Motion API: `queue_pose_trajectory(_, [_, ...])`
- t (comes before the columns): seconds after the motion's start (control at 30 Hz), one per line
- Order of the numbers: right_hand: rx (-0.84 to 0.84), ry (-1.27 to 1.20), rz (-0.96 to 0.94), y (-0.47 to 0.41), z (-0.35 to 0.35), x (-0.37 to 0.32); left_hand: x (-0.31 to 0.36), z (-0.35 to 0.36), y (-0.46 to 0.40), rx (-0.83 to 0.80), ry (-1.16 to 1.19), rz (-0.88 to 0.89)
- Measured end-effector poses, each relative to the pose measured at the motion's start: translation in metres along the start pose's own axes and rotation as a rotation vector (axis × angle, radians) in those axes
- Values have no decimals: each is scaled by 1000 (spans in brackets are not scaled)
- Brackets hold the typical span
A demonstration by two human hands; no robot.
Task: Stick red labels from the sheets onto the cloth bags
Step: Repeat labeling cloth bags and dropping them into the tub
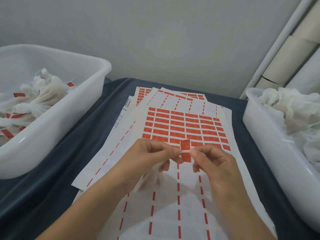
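Note:
A red label stands upright above the label sheet, wrapped across a thin white band of a cloth bag. My left hand pinches the band at the label's left side. From the right, my right hand pinches it at the label's other edge. The bag's white cloth hangs below my left fingers, partly hidden by them. The sheet holds several rows of red labels; its near part is peeled bare.
A white tub at the left holds labelled cloth bags. Another white tub at the right holds a heap of plain white bags. More label sheets lie fanned behind the top one on a dark blue cloth.

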State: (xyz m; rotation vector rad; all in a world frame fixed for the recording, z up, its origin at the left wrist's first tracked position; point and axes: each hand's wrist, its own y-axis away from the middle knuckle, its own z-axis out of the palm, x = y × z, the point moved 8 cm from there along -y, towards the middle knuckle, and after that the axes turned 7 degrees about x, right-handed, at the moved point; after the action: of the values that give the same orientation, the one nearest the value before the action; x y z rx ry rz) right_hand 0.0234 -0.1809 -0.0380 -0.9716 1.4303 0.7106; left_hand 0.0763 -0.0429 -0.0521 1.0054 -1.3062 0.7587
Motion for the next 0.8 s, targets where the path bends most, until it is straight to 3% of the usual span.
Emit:
queue_pose_trajectory(0.2, [40, 5, 49, -1, -2, 9, 8, -11, -1, 255, -137, 132])
queue_pose_trajectory(0.33, [-16, 19, 80, -2, 2, 12, 48, -1, 26, 396, -663, 775])
queue_pose_trajectory(0.4, [-37, 45, 44, -2, 2, 7, 45, 10, 36, 385, -794, 943])
queue_pose_trajectory(0.67, [-64, 127, -121, 0, 2, -9, 43, 9, 34, 371, -781, 912])
queue_pose_trajectory(0.8, [-10, 283, -309, 1, -2, -19, 41, 10, 32, 360, -742, 873])
